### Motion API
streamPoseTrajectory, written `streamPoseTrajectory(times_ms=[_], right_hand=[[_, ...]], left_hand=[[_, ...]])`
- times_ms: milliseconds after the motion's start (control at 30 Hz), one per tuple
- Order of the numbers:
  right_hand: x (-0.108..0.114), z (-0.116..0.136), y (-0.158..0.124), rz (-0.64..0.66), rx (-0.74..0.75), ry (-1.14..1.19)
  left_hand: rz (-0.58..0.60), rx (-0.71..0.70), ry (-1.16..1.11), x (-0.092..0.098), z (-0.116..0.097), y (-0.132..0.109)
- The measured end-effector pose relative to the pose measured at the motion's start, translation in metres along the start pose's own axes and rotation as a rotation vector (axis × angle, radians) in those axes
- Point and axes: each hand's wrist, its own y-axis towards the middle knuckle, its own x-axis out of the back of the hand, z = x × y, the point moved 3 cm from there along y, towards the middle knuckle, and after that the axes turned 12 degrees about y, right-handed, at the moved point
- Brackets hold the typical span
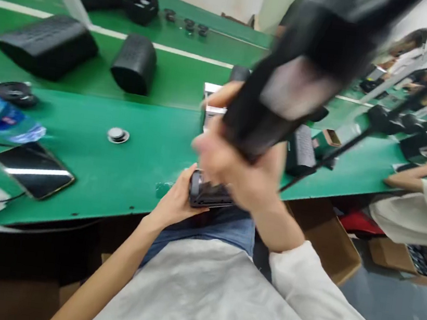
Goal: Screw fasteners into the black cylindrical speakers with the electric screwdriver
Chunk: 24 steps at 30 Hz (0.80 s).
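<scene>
At the table's front edge, my left hand (177, 194) is closed around the side of a black speaker housing (211, 196). My right hand (239, 171) grips a large black electric screwdriver (282, 85), blurred by motion, with a pale label on its body. The tool slants up to the upper right, above the housing. Its working tip is hidden behind my hand, so contact with the housing cannot be made out. Behind my right fingers, a white and silver object (212, 89) shows in part.
Left on the green table (152, 146) are a small round metal part (117, 135), a phone (35, 169), a plastic bottle (3, 114) and a black speaker ring (15, 93). Black housings (134, 63) stand behind. At right are a dark pole (340, 150), cardboard boxes (325, 237) and a co-worker's arm (416, 176).
</scene>
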Motion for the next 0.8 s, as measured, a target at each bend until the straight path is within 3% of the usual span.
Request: streamPoseTrajectory(times_ms=[100,200,333,467,567,800], right_hand=[[-0.014,-0.025,0.020,-0.005,0.140,0.214],[-0.006,-0.061,0.051,-0.126,0.256,0.202],[0.003,-0.113,0.078,-0.117,0.193,0.118],[0.001,-0.146,0.079,-0.099,0.078,0.012],[-0.002,-0.156,0.077,-0.096,0.005,-0.003],[-0.002,-0.143,0.069,-0.078,0.095,0.084]], left_hand=[[0.066,-0.005,0.035,0.007,0.011,-0.013],[0.088,-0.024,0.026,0.007,0.010,-0.009],[0.083,-0.020,0.002,0.006,0.008,-0.006],[0.086,-0.019,-0.019,0.007,0.007,-0.007],[0.075,-0.027,-0.012,0.008,0.006,-0.006],[0.048,-0.066,-0.018,0.009,0.005,-0.005]])
